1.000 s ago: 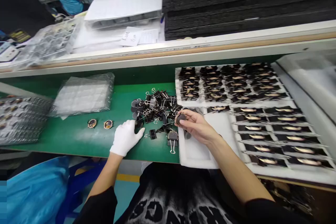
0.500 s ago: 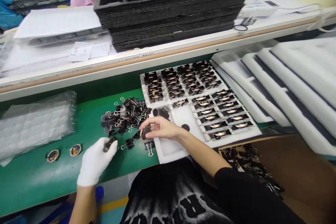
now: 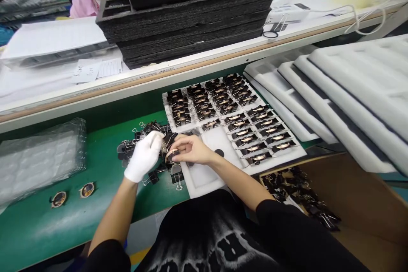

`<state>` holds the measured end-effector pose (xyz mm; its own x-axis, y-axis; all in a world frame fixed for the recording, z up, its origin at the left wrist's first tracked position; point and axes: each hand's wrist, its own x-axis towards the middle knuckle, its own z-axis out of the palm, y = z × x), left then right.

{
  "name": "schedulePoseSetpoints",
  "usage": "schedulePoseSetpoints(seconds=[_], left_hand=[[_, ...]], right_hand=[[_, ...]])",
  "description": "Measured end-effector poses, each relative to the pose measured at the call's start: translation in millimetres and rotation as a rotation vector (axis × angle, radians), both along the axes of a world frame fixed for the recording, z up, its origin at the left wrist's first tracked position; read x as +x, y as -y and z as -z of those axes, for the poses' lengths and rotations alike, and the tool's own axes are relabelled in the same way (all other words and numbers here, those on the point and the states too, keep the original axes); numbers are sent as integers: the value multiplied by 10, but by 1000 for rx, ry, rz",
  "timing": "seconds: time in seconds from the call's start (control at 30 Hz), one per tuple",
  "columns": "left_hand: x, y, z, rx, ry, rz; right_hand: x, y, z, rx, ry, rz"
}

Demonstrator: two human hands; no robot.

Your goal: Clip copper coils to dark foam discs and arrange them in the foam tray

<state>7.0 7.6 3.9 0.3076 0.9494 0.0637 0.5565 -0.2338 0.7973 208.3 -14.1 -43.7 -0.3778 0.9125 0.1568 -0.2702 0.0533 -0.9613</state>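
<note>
Your gloved left hand [image 3: 144,157] has its fingers closed on a black binder clip [image 3: 170,139], brought right up to the gold-rimmed watch case [image 3: 172,155] that your bare right hand [image 3: 193,149] pinches between thumb and fingers. The two hands meet above the middle of the green bench [image 3: 105,225], just beside the left edge of the white foam tray [image 3: 199,190]; whether the clip already grips the case is too small to tell.

Under and behind your left hand spreads a pile of loose binder clips [image 3: 153,126]. Toward the bench's near edge, one clip [image 3: 153,177] lies by itself, and another clip with a grey disc [image 3: 177,176] sits by the tray's left edge. Two more watch cases [image 3: 87,189] rest apart from the pile, near the bench's left end, with clear plastic trays [image 3: 41,157] behind them.

Clipped watch cases [image 3: 239,124] stand in rows along the foam tray's far and right sides, and a dark disc [image 3: 219,153] lies in its near section. Past the tray's right edge lean more white foam trays [image 3: 347,93]; below the bench's near edge, a cardboard box [image 3: 366,204] holds further clips [image 3: 295,189].
</note>
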Motion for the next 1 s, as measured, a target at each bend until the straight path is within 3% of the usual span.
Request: schedulePoseSetpoints(seconds=[0.07, 0.17, 0.33, 0.43, 0.6, 0.73, 0.83, 1.0], left_hand=[[117, 3, 67, -4, 195, -91], [303, 17, 120, 110, 189, -195], [485, -49, 147, 61, 344, -385], [476, -116, 161, 48, 374, -374], [376, -226, 177, 109, 226, -322], [277, -307, 152, 152, 196, -361], [240, -342, 130, 190, 194, -401], [308, -311, 182, 313, 39, -369]], right_hand=[[-43, 16, 20, 25, 4, 162], [-131, 83, 53, 69, 8, 335], [-221, 150, 102, 88, -17, 422], [-241, 144, 124, 65, -26, 418], [-249, 159, 96, 21, -21, 399], [-224, 140, 29, -80, -100, 377], [-190, 68, 23, -198, -196, 414], [-152, -6, 65, -231, -221, 482]])
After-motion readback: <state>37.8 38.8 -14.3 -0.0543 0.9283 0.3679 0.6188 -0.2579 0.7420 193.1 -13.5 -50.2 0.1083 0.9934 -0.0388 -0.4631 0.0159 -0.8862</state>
